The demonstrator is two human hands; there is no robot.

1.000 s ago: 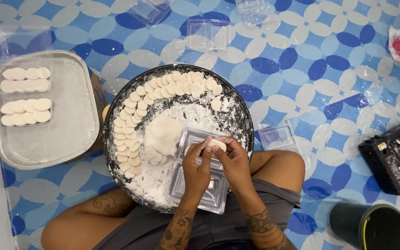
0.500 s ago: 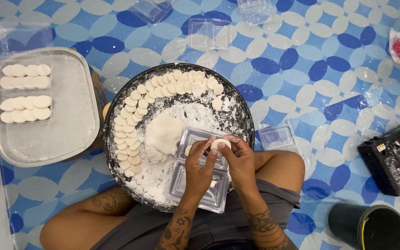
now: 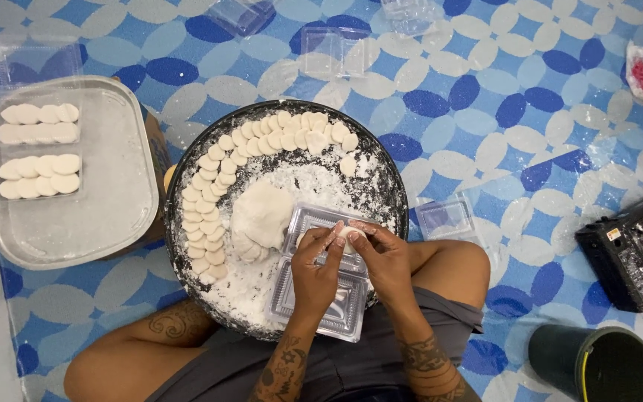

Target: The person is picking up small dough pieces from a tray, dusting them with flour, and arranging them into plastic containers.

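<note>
Head view: left hand [image 3: 315, 269] and right hand [image 3: 385, 257] pinch small white round dough piece [image 3: 347, 232] together between fingertips, over clear plastic hinged clamshell box [image 3: 320, 283]. Box open, long axis 12-to-6, resting on near rim of round dark floured pan [image 3: 381, 186]. Dough lump [image 3: 262, 214] at 9 o'clock, flat discs [image 3: 210, 216] arcing 9 to 12. Grey rectangular tray [image 3: 113, 186] far left. Black bucket [image 3: 597, 365] at 4 o'clock; patterned mat [image 3: 530, 104] open beyond pan.

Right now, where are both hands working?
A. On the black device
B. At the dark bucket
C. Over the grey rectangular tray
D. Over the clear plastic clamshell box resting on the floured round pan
D: the left hand and right hand pinch a white dough piece above the clear clamshell box on the round pan.
</note>
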